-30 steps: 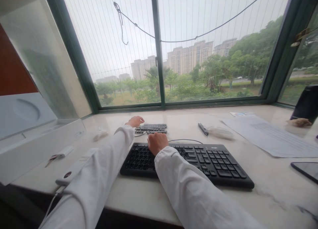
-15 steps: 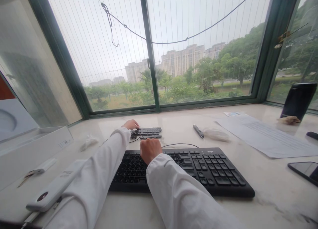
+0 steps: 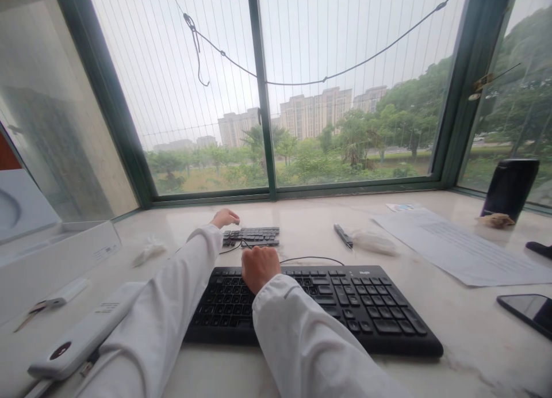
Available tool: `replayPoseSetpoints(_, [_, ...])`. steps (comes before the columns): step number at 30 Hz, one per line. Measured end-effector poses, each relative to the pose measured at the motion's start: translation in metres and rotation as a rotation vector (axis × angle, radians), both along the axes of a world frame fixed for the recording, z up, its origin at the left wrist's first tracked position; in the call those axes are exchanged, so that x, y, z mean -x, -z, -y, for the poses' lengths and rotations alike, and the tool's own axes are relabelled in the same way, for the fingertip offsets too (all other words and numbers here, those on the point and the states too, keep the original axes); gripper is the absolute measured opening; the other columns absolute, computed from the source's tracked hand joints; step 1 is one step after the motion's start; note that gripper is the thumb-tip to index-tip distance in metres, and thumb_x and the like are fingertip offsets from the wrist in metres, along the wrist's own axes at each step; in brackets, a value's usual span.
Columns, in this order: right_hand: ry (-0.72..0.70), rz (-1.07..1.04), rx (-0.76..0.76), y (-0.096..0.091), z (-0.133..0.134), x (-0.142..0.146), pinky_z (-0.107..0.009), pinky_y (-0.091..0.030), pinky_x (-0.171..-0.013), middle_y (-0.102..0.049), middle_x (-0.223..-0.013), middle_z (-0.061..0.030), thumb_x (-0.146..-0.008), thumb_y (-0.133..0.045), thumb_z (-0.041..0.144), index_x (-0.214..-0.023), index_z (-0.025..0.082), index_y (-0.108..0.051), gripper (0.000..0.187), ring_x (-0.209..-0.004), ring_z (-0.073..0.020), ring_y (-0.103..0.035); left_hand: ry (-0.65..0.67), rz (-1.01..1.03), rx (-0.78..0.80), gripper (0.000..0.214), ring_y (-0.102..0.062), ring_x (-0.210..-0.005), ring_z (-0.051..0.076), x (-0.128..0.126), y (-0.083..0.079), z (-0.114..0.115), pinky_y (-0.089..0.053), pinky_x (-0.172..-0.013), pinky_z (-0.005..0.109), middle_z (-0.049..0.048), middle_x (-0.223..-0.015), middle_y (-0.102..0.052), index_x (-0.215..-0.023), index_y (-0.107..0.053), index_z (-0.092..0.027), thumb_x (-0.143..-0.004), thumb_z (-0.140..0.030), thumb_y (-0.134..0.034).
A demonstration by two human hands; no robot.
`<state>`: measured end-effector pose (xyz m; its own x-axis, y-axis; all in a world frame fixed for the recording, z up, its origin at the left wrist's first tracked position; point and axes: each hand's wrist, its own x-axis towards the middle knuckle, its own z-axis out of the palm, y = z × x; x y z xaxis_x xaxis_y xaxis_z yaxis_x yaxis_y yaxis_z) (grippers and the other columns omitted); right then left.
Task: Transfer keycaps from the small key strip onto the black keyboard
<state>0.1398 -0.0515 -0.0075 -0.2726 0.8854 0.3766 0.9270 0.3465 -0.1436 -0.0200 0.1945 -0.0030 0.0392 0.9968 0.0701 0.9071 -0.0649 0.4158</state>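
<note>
A black keyboard point(image 3: 345, 300) lies in front of me; many switches on its left part are bare of keycaps. Behind it, loose black keycaps point(image 3: 259, 235) are laid out in rows. My left hand point(image 3: 225, 217) is at the far left corner of these rows, fingertips pinched together; a small dark thing seems to show at them, too small to name. Over the left-middle of the keyboard, my right hand point(image 3: 261, 267) is closed, back of the hand toward me. Thin dark wire-like lines show just beyond its fingers; what it grips is hidden.
A cable point(image 3: 313, 259) runs behind the keyboard. Further right are a dark pen-like object point(image 3: 343, 236), a plastic bag point(image 3: 374, 242), printed paper point(image 3: 457, 248) and a phone point(image 3: 528, 312). On the left are a white box point(image 3: 86, 254), a white power strip-like device point(image 3: 86, 329) and a key point(image 3: 32, 314).
The view has tilted up a little, so the table sits lower. My left hand has shifted slightly back from the keycap rows. My right hand stays over the same part of the keyboard.
</note>
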Motion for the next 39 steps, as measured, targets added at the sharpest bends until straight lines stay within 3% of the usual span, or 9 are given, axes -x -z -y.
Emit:
replayPoseSetpoints(5, [0.007,-0.004,-0.022,0.001,0.0,0.0,-0.03,-0.048,-0.066,-0.071,-0.08,-0.0149,-0.078,-0.054,0.016,-0.082,0.013,-0.071,0.018,-0.078,-0.0234,-0.068,0.004,0.034,-0.068,0.033,-0.057,-0.07,0.013,-0.003,-0.018,0.013,-0.039,-0.058,0.021,0.0038,-0.086,-0.071,-0.1,-0.073,-0.018,-0.071,-0.033,-0.065])
replayPoseSetpoints(9, [0.001,0.004,-0.023,0.0,0.001,0.001,-0.031,-0.049,-0.065,-0.071,-0.081,-0.0145,-0.078,-0.053,0.015,-0.082,0.014,-0.072,0.019,-0.079,-0.0241,-0.069,0.097,0.065,-0.1,0.032,-0.058,-0.074,0.013,-0.01,-0.034,0.041,-0.04,-0.059,0.021,0.0044,-0.092,-0.072,-0.101,-0.072,-0.017,-0.078,-0.03,-0.055])
replayPoseSetpoints(13, [0.006,0.005,-0.02,0.0,0.001,0.001,-0.03,-0.049,-0.066,-0.072,-0.082,-0.0143,-0.08,-0.053,0.019,-0.083,0.015,-0.072,0.02,-0.08,-0.0236,-0.069,0.17,0.072,-0.144,0.035,-0.059,-0.075,0.015,-0.015,-0.04,0.075,-0.041,-0.061,0.022,0.0052,-0.09,-0.071,-0.101,-0.072,-0.015,-0.084,-0.028,-0.045])
replayPoseSetpoints(20, [0.032,-0.001,-0.031,0.004,-0.001,0.0,-0.033,-0.048,-0.069,-0.071,-0.086,-0.0172,-0.084,-0.05,0.025,-0.085,0.013,-0.073,0.026,-0.081,-0.0256,-0.068,0.174,0.062,-0.207,0.027,-0.062,-0.088,0.016,-0.017,-0.033,0.132,-0.043,-0.073,0.021,0.0036,-0.097,-0.071,-0.094,-0.071,-0.02,-0.085,-0.029,-0.047])
replayPoseSetpoints(26, [0.051,0.019,-0.064,0.004,0.0,-0.001,-0.033,-0.048,-0.068,-0.072,-0.086,-0.0151,-0.086,-0.047,0.028,-0.085,0.015,-0.073,0.029,-0.08,-0.0254,-0.068,0.171,0.067,-0.22,0.023,-0.061,-0.075,0.015,0.005,-0.028,0.177,-0.043,-0.065,0.023,0.0027,-0.086,-0.069,-0.097,-0.063,-0.02,-0.087,-0.034,-0.047])
replayPoseSetpoints(32, [0.032,0.007,-0.109,0.006,0.003,0.002,-0.033,-0.047,-0.068,-0.072,-0.085,-0.0104,-0.087,-0.047,0.033,-0.093,0.019,-0.07,0.027,-0.08,-0.0251,-0.068,0.356,0.217,-0.184,0.03,-0.06,-0.091,0.016,0.042,-0.013,0.186,-0.045,-0.078,0.024,0.0056,-0.098,-0.067,-0.096,-0.062,-0.017,-0.083,-0.042,-0.053])
replayPoseSetpoints(39, [0.033,0.074,-0.125,0.004,0.006,0.006,-0.031,-0.046,-0.067,-0.073,-0.085,-0.0082,-0.087,-0.05,0.04,-0.11,0.024,-0.063,0.03,-0.08,-0.0246,-0.069,0.448,0.25,-0.191,0.03,-0.062,-0.091,0.018,0.048,0.001,0.193,-0.044,-0.084,0.03,0.0033,-0.093,-0.069,-0.091,-0.069,-0.019,-0.078,-0.046,-0.062])
